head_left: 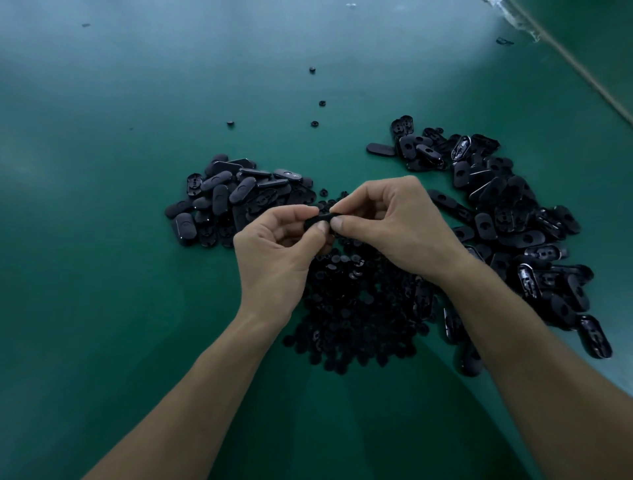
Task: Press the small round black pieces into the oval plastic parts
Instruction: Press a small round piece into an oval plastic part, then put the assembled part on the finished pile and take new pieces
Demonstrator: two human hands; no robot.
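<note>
Black oval part (pixel 320 219) sits pinched between left hand (pixel 277 250) and right hand (pixel 394 222). Perhaps a round piece is underneath; I cannot tell.

We look down on a dark green tabletop (pixel 102 308) that fills almost the whole frame. A pale wash of light lies across its upper part, brightest toward the upper right. In the upper right corner a thin tan strip (pixel 582 73) runs diagonally down to the right edge, with ragged white scraps (pixel 500 7) beside its top end. Just left of the strip lies a small dark scrap (pixel 504 41). A tiny white fleck (pixel 350 4) sits at the top edge, and a small dark speck (pixel 85 25) in the upper left.
</note>
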